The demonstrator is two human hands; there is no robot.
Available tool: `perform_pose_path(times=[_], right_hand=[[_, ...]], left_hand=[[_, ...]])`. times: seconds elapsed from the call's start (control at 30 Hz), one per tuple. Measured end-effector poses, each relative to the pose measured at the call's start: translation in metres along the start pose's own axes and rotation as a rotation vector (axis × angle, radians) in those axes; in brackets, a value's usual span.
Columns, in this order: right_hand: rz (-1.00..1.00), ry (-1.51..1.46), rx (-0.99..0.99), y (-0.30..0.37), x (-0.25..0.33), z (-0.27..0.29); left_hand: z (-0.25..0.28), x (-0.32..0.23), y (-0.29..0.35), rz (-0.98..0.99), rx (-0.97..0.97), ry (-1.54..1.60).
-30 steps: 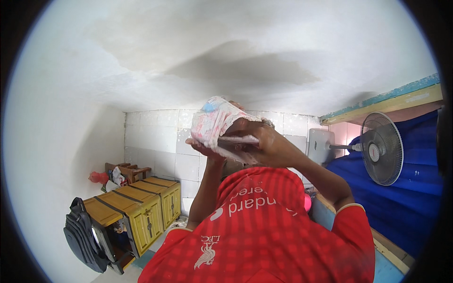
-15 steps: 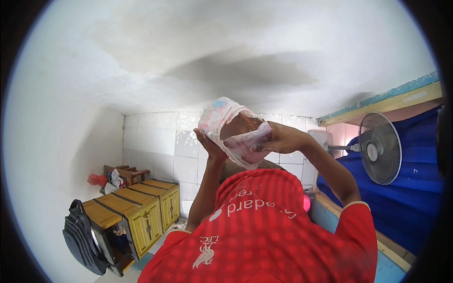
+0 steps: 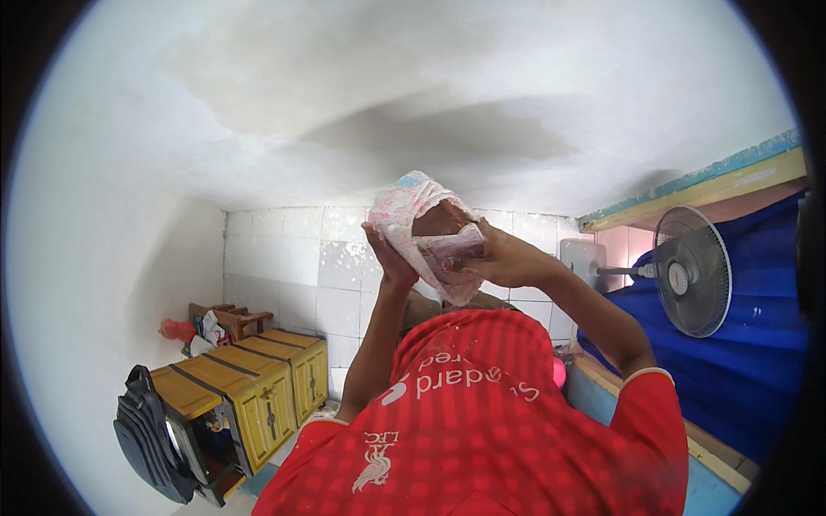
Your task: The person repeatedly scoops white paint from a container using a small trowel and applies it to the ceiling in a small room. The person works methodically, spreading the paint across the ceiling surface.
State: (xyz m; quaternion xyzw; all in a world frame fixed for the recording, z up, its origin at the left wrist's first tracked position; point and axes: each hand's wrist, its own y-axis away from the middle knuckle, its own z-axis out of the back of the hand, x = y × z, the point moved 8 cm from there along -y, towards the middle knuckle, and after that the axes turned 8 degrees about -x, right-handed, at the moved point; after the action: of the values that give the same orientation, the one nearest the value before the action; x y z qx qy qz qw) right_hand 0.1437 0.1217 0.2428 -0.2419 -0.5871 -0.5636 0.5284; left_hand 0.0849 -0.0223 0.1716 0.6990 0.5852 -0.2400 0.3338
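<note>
A crinkled white plastic bag (image 3: 400, 205) with pink and blue patches is held up in front of my chest, close to the wall. Its mouth faces me and shows a dark reddish-brown inside; what exactly is in there, I cannot make out. My left hand (image 3: 391, 260) cups the bag's left side from below, fingers mostly hidden behind it. On the right side, my right hand (image 3: 509, 256) grips the folded, pale purplish edge of the mouth between thumb and fingers.
A white wall (image 3: 284, 103) with tiles (image 3: 275, 258) below is ahead. At left stand a yellow wooden cabinet (image 3: 267, 391) and a black backpack (image 3: 155, 434). A fan (image 3: 693, 271) stands at right before a blue cloth (image 3: 766, 301).
My right hand has shifted slightly left, and the bag's edge in it is folded narrower. My left hand has moved a little up and right along the bag.
</note>
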Motion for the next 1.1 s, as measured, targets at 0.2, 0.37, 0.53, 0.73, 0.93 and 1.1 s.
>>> perform_pose_path(times=[0.2,0.37,0.53,0.73,0.93,1.1], right_hand=[[0.058,-0.244,0.069,0.001,0.002,0.007],[-0.163,-0.271,0.054,0.032,-0.018,0.024],[0.191,-0.906,-0.057,0.020,-0.088,0.077],[0.174,-1.361,-0.563,0.009,-0.187,0.126],[-0.007,-1.451,-0.995,-0.040,-0.380,0.182],[0.445,-0.031,-1.130,-0.104,-0.467,0.261]], left_hand=[[-0.003,0.001,-0.005,0.034,-0.043,-0.120],[0.029,0.004,-0.045,-0.183,0.030,-0.614],[0.030,0.023,-0.036,0.068,-0.094,0.163],[0.089,0.063,-0.031,0.132,-0.072,0.192],[0.095,0.076,-0.006,0.298,-0.167,0.117],[0.090,0.082,-0.003,0.315,-0.152,0.102]])
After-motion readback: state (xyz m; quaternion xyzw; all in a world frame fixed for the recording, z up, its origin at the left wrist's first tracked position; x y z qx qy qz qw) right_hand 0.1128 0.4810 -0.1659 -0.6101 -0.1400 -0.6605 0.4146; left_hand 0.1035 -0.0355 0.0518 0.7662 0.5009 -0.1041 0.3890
